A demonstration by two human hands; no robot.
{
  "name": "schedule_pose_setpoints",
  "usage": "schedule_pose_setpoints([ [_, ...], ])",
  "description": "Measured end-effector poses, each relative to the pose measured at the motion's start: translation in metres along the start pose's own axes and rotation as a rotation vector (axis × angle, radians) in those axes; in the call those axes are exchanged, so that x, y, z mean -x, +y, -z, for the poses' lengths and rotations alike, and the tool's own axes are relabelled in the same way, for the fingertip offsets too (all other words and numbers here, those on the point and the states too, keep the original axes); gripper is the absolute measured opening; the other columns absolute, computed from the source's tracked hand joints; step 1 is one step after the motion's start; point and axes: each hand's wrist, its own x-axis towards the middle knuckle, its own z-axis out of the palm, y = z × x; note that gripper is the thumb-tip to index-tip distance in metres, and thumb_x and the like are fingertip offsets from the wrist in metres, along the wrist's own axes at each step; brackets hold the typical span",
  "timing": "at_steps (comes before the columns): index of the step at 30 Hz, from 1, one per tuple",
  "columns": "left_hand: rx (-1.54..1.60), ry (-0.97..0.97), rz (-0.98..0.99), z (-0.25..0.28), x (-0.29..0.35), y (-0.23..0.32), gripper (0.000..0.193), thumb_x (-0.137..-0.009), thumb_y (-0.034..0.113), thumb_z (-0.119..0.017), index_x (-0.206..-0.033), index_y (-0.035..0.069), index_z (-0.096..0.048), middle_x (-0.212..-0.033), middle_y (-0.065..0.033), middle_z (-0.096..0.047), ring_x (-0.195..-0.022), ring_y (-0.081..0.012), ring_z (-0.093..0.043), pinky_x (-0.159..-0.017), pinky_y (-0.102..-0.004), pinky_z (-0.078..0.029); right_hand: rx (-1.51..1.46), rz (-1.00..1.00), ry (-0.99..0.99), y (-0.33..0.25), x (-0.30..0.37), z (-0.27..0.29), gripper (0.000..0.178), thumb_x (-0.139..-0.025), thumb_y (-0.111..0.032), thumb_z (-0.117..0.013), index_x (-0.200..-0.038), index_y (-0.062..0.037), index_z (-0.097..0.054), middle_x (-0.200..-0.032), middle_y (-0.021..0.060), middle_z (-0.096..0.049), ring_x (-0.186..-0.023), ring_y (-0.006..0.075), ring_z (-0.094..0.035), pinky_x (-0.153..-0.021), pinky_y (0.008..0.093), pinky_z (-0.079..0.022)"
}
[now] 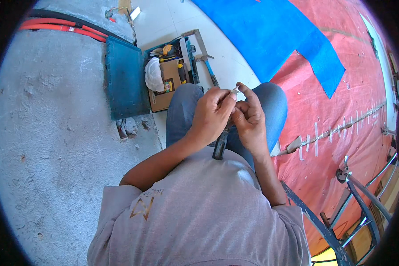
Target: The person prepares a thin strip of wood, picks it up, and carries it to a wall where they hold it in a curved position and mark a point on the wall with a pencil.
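Observation:
My left hand [212,113] is closed, its thumb and index finger pinching a small whitish piece [236,90], too small to name. Close against it is my right hand [251,119], its index finger raised to the tip of that piece. The thumb and other fingers of this hand are curled together, and what they hold is hidden. A black-handled tool [220,145] runs between my hands and points down toward my belly. Its far end disappears behind the fingers, so I cannot tell its kind or which hand bears it. Both hands are above my knees.
An open teal toolbox [127,80] ahead to the left holds a cardboard box, a white cloth-like item and yellow-black tools. A claw hammer [209,68] lies beside it. Blue sheet [270,35] and red tarp [314,133] spread right, near a metal frame [341,226]. Orange conduits [53,26] run far left.

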Motion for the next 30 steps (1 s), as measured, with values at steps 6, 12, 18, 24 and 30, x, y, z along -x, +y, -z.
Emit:
schedule_pose_setpoints([
  [6,-0.036,-0.004,-0.012,0.003,0.000,-0.005,0.021,-0.096,0.019,-0.062,-0.093,-0.001,-0.067,-0.074,-0.0016,-0.057,-0.066,-0.0066,-0.053,-0.058,-0.0262,-0.041,0.072,0.011,0.014,0.001,-0.001,-0.001,0.052,-0.096,0.004,-0.054,-0.144,-0.0022,-0.035,-0.085,0.0055,-0.065,-0.076,0.0101,-0.063,-0.066,0.0236,-0.052],
  [12,-0.004,-0.021,0.130,0.008,0.006,0.001,0.025,-0.097,0.023,-0.064,-0.091,-0.001,-0.068,-0.071,-0.0020,-0.058,-0.066,-0.0071,-0.054,-0.057,-0.0260,-0.041,0.224,0.053,0.079,0.006,-0.002,0.000,0.049,-0.095,0.003,-0.056,-0.141,-0.0004,-0.040,-0.083,0.0060,-0.065,-0.076,0.0109,-0.064,-0.066,0.0246,-0.052],
  [18,-0.029,0.073,0.108,0.014,-0.003,-0.021,0.027,-0.099,0.026,-0.061,-0.101,0.000,-0.070,-0.072,0.0012,-0.058,-0.067,-0.0054,-0.051,-0.060,-0.0221,-0.041,0.143,0.009,0.134,-0.001,-0.001,-0.007,0.055,-0.095,0.001,-0.054,-0.146,0.0001,-0.034,-0.083,0.0081,-0.065,-0.073,0.0147,-0.067,-0.063,0.0270,-0.054],
  [24,0.294,-0.086,0.258,0.025,-0.017,-0.005,0.026,-0.099,0.021,-0.060,-0.113,0.001,-0.069,-0.076,0.0033,-0.055,-0.064,-0.0040,-0.048,-0.057,-0.0208,-0.041,-0.133,-0.111,0.112,0.007,-0.002,0.003,0.055,-0.097,-0.004,-0.054,-0.147,0.0000,-0.031,-0.086,0.0093,-0.065,-0.072,0.0167,-0.068,-0.063,0.0282,-0.056],
  [30,0.408,-0.069,0.262,0.026,-0.021,0.006,0.027,-0.098,0.018,-0.061,-0.118,0.001,-0.065,-0.071,0.0021,-0.055,-0.059,-0.0057,-0.052,-0.050,-0.0211,-0.042,-0.108,-0.084,0.086,0.005,-0.003,0.008,0.050,-0.096,-0.002,-0.053,-0.143,-0.0017,-0.037,-0.085,0.0090,-0.066,-0.071,0.0163,-0.068,-0.061,0.0264,-0.053],
])
